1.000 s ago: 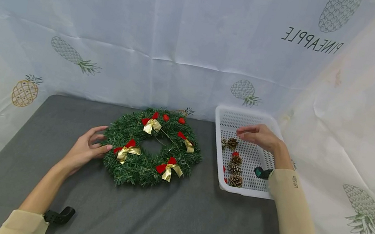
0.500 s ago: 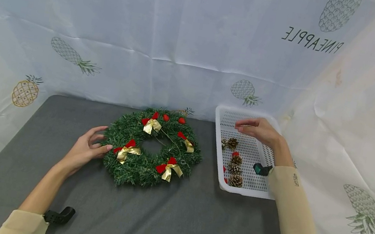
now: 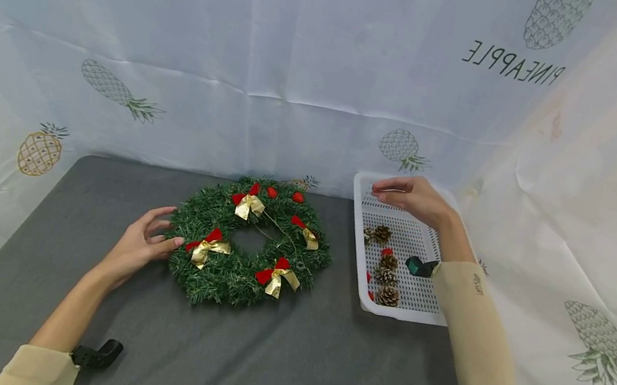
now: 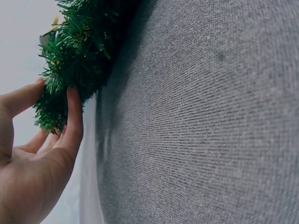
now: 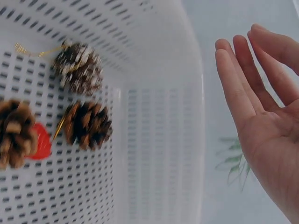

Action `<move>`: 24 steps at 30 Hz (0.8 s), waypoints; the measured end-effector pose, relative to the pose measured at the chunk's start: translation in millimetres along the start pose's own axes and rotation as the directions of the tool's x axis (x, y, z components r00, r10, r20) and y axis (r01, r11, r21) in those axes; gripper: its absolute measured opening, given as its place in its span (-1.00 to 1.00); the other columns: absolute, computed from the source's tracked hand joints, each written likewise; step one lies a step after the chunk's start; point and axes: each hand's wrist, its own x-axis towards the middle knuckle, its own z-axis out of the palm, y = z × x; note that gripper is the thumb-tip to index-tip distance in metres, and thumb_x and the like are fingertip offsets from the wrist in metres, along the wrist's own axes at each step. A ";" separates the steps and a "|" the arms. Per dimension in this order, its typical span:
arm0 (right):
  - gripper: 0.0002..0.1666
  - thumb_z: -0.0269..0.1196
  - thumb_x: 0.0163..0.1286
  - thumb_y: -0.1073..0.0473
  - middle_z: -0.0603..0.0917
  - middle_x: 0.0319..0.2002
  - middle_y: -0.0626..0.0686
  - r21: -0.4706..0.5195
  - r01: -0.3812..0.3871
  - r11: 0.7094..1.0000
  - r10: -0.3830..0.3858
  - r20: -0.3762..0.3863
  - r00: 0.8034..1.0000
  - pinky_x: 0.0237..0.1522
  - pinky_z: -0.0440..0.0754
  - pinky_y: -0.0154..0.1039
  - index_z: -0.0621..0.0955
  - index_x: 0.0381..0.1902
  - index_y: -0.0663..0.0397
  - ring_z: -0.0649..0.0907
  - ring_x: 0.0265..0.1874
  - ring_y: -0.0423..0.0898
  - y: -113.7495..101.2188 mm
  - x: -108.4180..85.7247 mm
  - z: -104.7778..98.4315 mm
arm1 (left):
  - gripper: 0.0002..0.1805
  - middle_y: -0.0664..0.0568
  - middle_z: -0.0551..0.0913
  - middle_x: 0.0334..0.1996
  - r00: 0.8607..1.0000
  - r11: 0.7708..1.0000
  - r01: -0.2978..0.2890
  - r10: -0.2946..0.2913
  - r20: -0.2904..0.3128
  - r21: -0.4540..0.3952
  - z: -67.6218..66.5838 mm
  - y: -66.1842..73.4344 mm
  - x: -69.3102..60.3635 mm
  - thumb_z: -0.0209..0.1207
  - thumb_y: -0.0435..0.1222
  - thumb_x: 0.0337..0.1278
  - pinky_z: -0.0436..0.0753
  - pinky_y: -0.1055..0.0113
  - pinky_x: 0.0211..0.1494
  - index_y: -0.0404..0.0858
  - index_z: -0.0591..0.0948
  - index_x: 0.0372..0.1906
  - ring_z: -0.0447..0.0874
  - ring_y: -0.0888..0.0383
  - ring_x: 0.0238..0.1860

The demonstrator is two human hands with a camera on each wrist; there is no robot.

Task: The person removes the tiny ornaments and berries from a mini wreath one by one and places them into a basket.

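Observation:
A green wreath [image 3: 207, 284] with red-and-gold bows [image 3: 208, 248] and small red ornaments [image 3: 298, 197] lies flat on the table. At its left edge, my left hand [image 3: 139, 244] grips the greenery; the left wrist view has the thumb and fingers on either side of the wreath tip [image 4: 70, 70]. Over the far end of a white basket [image 3: 409, 316], my right hand [image 3: 414, 198] hovers with fingers fairly straight and nothing in them. In the right wrist view, pine cones [image 5: 87, 125] and a red piece [image 5: 41, 142] lie in the basket, apart from that hand.
A grey cloth covers the table [image 3: 266, 369]. White sheets printed with pineapples [image 3: 320, 51] hang behind and at both sides. The basket stands at the table's right side, with several pine cones [image 3: 386, 278] along its left wall.
My right hand has moved away from me and leftward over the basket, toward its far rim. The left hand and the wreath hold their place.

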 end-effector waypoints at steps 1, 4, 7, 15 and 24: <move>-0.46 0.36 0.61 0.08 0.72 0.38 0.15 0.015 0.004 1.000 -0.004 0.005 1.000 0.61 0.49 0.24 0.64 0.42 0.20 0.67 0.43 0.12 -2.6 1.8 1.6 | 0.00 -0.55 0.08 0.67 1.000 1.000 0.001 -0.001 -0.001 0.000 0.0 -0.1 0.1 0.32 -0.22 0.56 0.83 0.40 0.05 -0.19 -0.05 0.80 0.22 -0.60 0.62; -0.50 0.37 0.60 0.11 0.72 0.39 0.17 0.036 0.005 0.999 -0.006 0.019 1.000 0.63 0.47 0.22 0.66 0.40 0.17 0.64 0.46 0.16 -10.1 6.9 6.2 | 0.01 -0.55 0.08 0.67 1.000 1.000 0.001 -0.001 -0.001 0.002 0.1 -0.4 0.5 0.32 -0.22 0.55 0.83 0.39 0.06 -0.19 -0.05 0.80 0.22 -0.60 0.62; -0.53 0.38 0.59 0.11 0.72 0.38 0.16 0.029 -0.001 1.000 0.000 0.022 1.000 0.65 0.47 0.17 0.69 0.36 0.12 0.67 0.42 0.08 -16.7 12.3 11.4 | 0.01 -0.55 0.07 0.68 1.000 1.000 0.004 -0.004 -0.001 0.001 0.0 -0.8 0.6 0.32 -0.22 0.55 0.83 0.39 0.06 -0.19 -0.06 0.80 0.21 -0.60 0.62; -0.58 0.35 0.61 0.18 0.70 0.40 0.23 0.038 0.031 0.999 -0.034 0.075 0.997 0.64 0.49 0.11 0.71 0.34 0.13 0.65 0.45 0.16 -30.3 29.8 26.5 | 0.02 -0.55 0.05 0.68 1.000 1.000 0.012 -0.012 0.002 -0.003 -0.6 -0.1 -0.6 0.32 -0.22 0.55 0.83 0.39 0.07 -0.18 -0.07 0.80 0.20 -0.60 0.62; -0.55 0.32 0.61 0.23 0.65 0.44 0.30 0.052 0.044 0.998 -0.051 0.136 0.989 0.62 0.52 0.05 0.67 0.38 0.21 0.64 0.46 0.19 -38.8 46.7 46.8 | 0.02 -0.55 0.07 0.68 1.000 1.000 0.012 -0.012 0.000 0.005 -0.3 0.6 -1.1 0.33 -0.21 0.55 0.84 0.39 0.06 -0.18 -0.07 0.80 0.23 -0.59 0.61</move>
